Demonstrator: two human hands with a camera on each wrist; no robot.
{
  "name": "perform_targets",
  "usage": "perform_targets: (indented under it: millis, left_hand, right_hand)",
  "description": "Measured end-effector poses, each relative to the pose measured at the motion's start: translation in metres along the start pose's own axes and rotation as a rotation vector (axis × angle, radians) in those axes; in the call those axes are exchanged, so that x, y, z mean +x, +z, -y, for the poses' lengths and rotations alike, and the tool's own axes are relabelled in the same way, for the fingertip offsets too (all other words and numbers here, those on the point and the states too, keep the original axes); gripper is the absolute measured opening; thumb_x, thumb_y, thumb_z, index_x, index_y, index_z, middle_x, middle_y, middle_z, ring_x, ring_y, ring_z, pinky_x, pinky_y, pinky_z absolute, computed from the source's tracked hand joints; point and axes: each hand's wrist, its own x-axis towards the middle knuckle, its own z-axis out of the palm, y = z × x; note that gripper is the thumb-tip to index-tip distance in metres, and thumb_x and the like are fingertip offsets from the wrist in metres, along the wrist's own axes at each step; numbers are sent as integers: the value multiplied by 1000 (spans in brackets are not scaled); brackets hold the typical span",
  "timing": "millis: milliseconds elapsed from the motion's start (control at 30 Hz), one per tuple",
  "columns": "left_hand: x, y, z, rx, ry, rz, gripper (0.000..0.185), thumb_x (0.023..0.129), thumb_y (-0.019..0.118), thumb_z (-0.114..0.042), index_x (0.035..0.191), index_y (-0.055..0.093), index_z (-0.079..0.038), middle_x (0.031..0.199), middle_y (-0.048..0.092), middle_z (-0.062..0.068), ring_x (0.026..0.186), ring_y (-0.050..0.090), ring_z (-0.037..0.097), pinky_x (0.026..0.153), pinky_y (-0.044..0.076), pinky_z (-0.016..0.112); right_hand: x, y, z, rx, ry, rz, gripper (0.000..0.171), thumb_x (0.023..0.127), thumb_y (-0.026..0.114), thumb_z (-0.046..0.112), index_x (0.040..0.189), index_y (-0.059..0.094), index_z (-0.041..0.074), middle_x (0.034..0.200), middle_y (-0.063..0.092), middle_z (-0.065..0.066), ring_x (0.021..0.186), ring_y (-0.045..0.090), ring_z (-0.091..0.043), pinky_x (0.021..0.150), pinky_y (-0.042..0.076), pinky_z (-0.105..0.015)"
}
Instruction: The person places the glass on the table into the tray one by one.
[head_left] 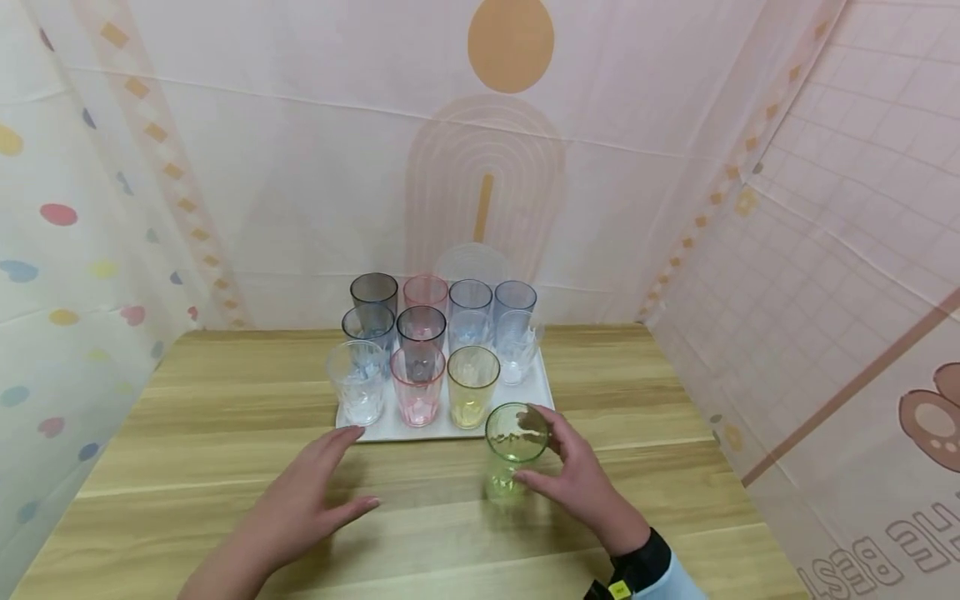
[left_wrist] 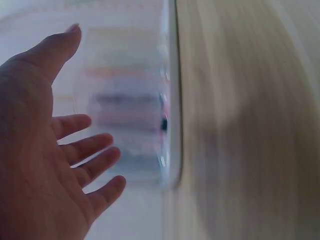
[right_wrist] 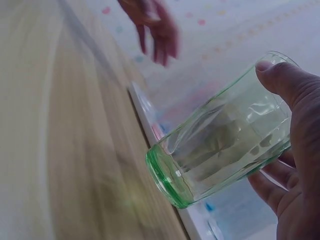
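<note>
My right hand grips a green drinking glass by its side, thumb on one side and fingers round the other. In the right wrist view the green glass is tilted, its thick base over the wooden table. My left hand, holding nothing, is spread near the front left corner of a white tray. In the left wrist view its fingers are apart. The tray's front row has a clear glass, a pink glass and a yellow glass.
Behind the front row stand several more glasses, among them a dark grey one, a pink one and a blue one. The wooden table meets patterned cloth walls at its back and sides.
</note>
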Motion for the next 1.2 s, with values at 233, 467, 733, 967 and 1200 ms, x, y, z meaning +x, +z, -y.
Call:
perform_targets:
  millis: [233, 467, 733, 967, 1200]
  left_hand:
    - [-19, -4, 26, 82, -81, 20, 101, 92, 88, -55, 165, 45, 0, 164, 49, 30, 147, 47, 54, 114, 44, 77]
    - [-26, -2, 37, 102, -83, -1, 100, 93, 87, -56, 164, 45, 1, 164, 47, 30, 147, 46, 55, 111, 44, 77]
    - [-29, -2, 42, 91, -101, 4, 99, 94, 87, -54, 164, 45, 2, 166, 45, 31, 149, 44, 55, 112, 43, 78]
    - [-29, -5, 43, 80, -130, 38, 99, 95, 84, -57, 164, 44, 2, 167, 43, 31, 150, 42, 55, 113, 42, 79]
    - [-31, -5, 44, 76, -157, 46, 98, 95, 85, -56, 164, 45, 1, 169, 39, 34, 151, 40, 57, 113, 41, 80]
  right_hand:
    - [18, -24, -9, -1, 38, -62, 85, 89, 93, 7, 162, 49, 11, 155, 64, -9, 142, 61, -31, 121, 49, -48]
    - [48, -37, -22, -10, 71, -105, 84, 95, 88, 5, 166, 42, 6, 159, 58, -19, 147, 55, -34, 124, 45, -55]
    - [70, -43, -28, 47, 112, -118, 82, 98, 86, 7, 165, 38, 4, 162, 52, -17, 152, 50, -36, 129, 37, -56]
    - [72, -35, -41, 37, 153, -94, 83, 98, 87, 10, 164, 38, 3, 161, 53, -19, 152, 49, -38, 129, 37, -56]
    - [70, -29, -51, 32, 176, -106, 79, 96, 88, 11, 161, 43, 10, 157, 56, -16, 148, 52, -39, 127, 39, -62]
